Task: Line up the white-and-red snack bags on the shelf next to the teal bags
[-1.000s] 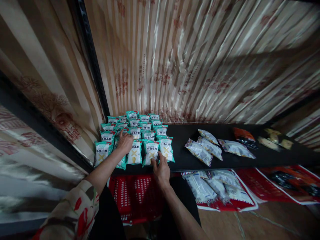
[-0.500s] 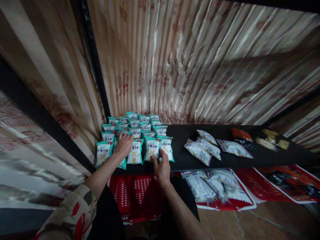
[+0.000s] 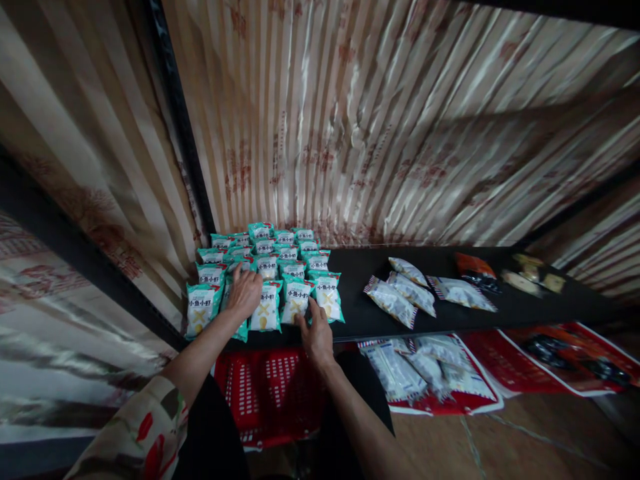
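Note:
Teal-and-white snack packets (image 3: pixel 267 267) stand in several close rows at the left end of a black shelf (image 3: pixel 357 327). My left hand (image 3: pixel 245 293) reaches over the front row, with its fingers bent down onto a packet in the second column. That hand hides its own thumb and much of the packet under it. At the front, my right hand (image 3: pixel 317 337) has its thumb and fingers around the lower right edge of a front-row snack packet (image 3: pixel 297 299). Just right of it, another front packet (image 3: pixel 328 298) stands upright at the row's end.
Striped white packets (image 3: pixel 410 293) lie loose mid-shelf, with an orange-and-black packet (image 3: pixel 475 271) and small pale packets (image 3: pixel 523 281) farther right. Below are a red basket (image 3: pixel 270 393) and a red container with white packets (image 3: pixel 400 373). A black post (image 3: pixel 183 120) and striped sheeting (image 3: pixel 320 113) stand behind.
My right hand has shifted slightly left, its fingers now against the side of the front packet. My left hand stays in place over the packets. The whole view has swung slightly.

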